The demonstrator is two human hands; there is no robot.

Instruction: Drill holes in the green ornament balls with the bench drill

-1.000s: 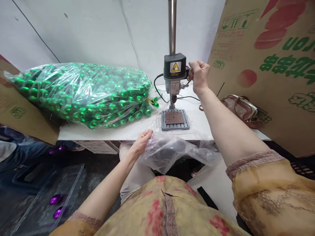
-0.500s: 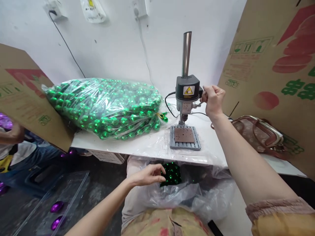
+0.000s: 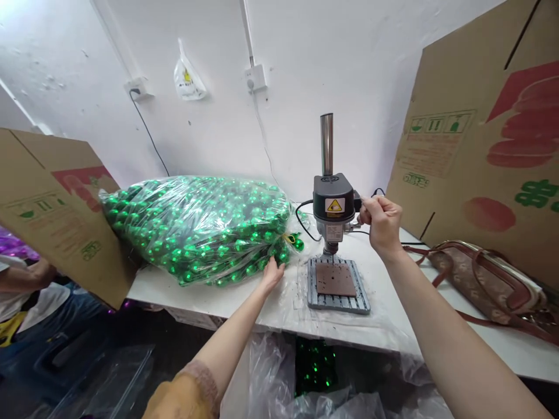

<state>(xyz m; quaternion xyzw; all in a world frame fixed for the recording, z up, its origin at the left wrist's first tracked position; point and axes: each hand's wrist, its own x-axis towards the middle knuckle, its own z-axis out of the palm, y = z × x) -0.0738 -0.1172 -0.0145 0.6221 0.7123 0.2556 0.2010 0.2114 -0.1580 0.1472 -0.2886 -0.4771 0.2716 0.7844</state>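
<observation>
A small bench drill press (image 3: 334, 201) stands on the white table, with a brown plate (image 3: 336, 279) lying on its slotted base. My right hand (image 3: 382, 221) is closed around the feed handle at the drill's right side. At the near right end of a large clear bag (image 3: 196, 227) full of shiny green balls, my left hand (image 3: 273, 273) reaches out with its fingers extended. Its fingertips are at the lowest balls by the tied neck; whether they touch a ball I cannot tell. More green balls (image 3: 315, 366) lie in an open plastic bag below the table edge.
Cardboard panels stand left (image 3: 65, 215) and right (image 3: 471, 151). A brown handbag (image 3: 484, 279) lies on the table's right side. Cables run to wall sockets. At the far left a co-worker's arm (image 3: 26, 276) shows beside a clear bin (image 3: 113, 372) on the floor.
My left hand has moved from the open bag at my lap up to the tied end of the large bag. My right hand stays on the drill handle. The view has tilted up.
</observation>
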